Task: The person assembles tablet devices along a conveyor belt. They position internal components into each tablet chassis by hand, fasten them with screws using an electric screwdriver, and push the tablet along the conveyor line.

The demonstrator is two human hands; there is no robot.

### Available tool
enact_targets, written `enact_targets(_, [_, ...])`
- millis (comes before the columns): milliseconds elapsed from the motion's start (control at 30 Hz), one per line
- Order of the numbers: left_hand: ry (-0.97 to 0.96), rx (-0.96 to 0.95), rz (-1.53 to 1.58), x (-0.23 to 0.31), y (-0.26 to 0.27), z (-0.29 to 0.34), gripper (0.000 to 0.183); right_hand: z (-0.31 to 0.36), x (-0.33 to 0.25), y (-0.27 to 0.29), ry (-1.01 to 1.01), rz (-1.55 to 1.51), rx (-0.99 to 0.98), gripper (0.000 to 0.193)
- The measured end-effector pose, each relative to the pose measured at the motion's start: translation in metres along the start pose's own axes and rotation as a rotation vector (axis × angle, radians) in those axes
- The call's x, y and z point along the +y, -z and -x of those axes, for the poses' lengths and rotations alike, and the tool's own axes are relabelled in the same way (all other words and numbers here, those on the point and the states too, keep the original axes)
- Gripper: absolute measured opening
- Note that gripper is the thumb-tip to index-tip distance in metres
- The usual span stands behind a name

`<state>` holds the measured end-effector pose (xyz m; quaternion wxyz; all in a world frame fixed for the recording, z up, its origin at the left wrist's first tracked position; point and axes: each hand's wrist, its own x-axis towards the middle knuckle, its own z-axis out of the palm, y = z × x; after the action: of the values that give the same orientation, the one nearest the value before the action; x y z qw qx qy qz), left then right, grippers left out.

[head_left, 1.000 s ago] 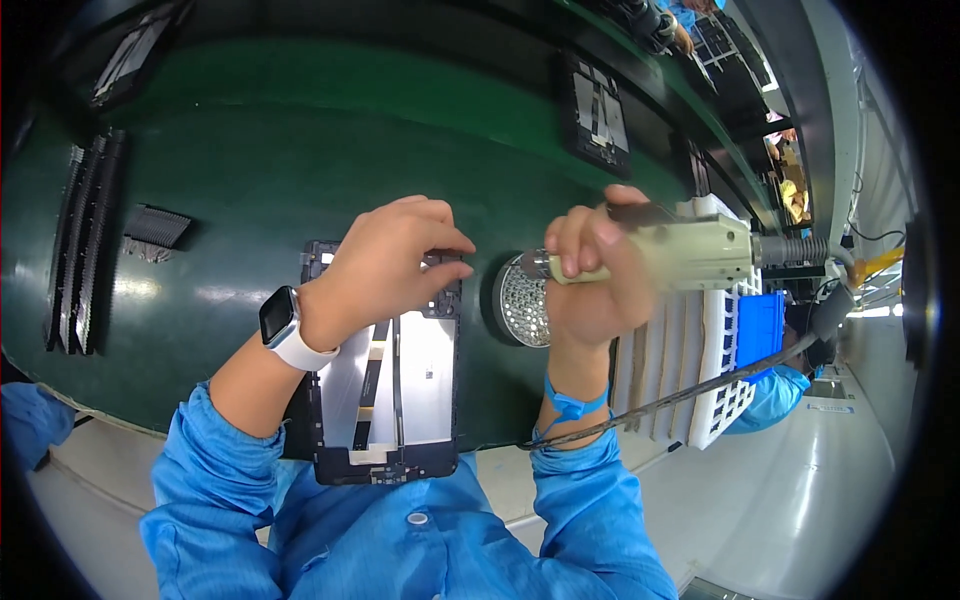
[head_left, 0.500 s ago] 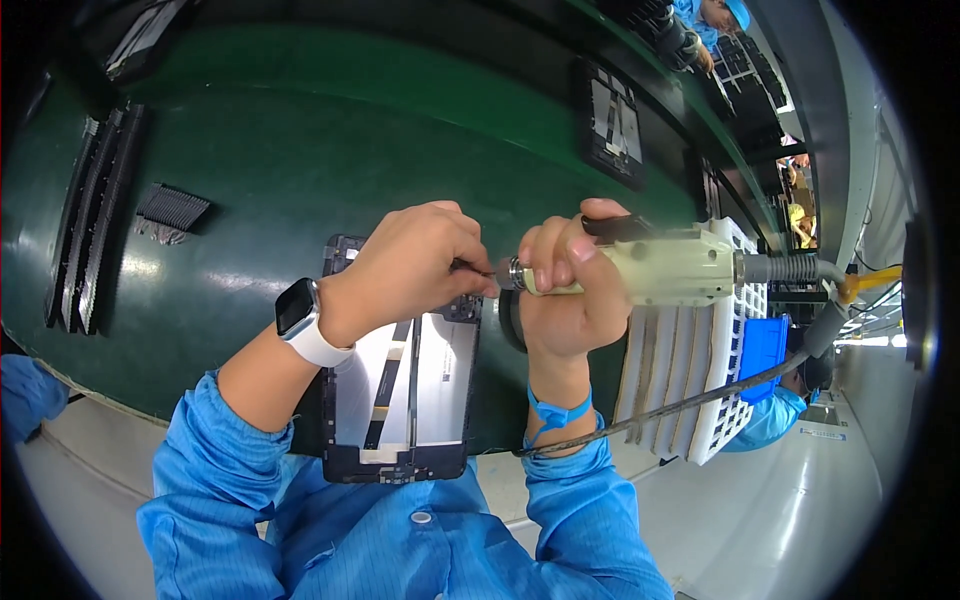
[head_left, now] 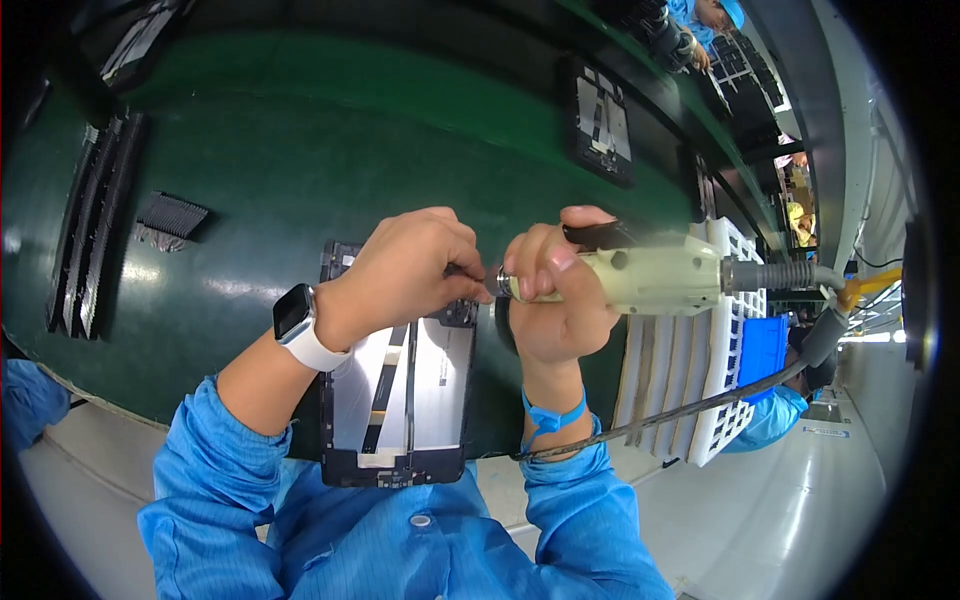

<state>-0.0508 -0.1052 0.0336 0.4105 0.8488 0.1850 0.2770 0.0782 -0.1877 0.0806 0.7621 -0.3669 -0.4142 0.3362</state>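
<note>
On the near side of the green table lies a tablet (head_left: 440,385) with its back off, showing a silvery inside, dark strips and a black frame. My left hand (head_left: 415,262) is over its far end, thumb and fingers pinched together at the front of an electric screwdriver. What the pinch holds is hidden. My right hand (head_left: 558,290) is wrapped around the pale cream electric screwdriver (head_left: 660,278), which lies almost level and points left at my left fingertips. Its bit cannot be made out. The screwdriver's cable runs off to the right.
Black toothed strips (head_left: 95,225) and a small dark ribbed piece (head_left: 170,218) lie at the left. Another opened tablet (head_left: 602,120) is at the far right. Stacked trays with a white grid (head_left: 733,350) and a blue bin (head_left: 763,350) stand at the right. A co-worker (head_left: 705,25) sits beyond.
My right hand and the screwdriver have shifted slightly left, closer to my left fingertips. The left hand keeps its pinch, and the tablet appears moved very slightly left.
</note>
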Motion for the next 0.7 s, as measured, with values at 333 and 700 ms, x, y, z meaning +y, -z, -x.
enact_targets(333, [0.000,-0.025,0.006,-0.002,0.001,0.001,0.020,-0.001,0.001,0.002,0.023,0.013,-0.001,0.030])
enact_targets(700, [0.125,0.039,0.195,-0.018,-0.002,0.000,0.028,0.009,0.007,0.011,-0.053,0.036,0.036,0.029])
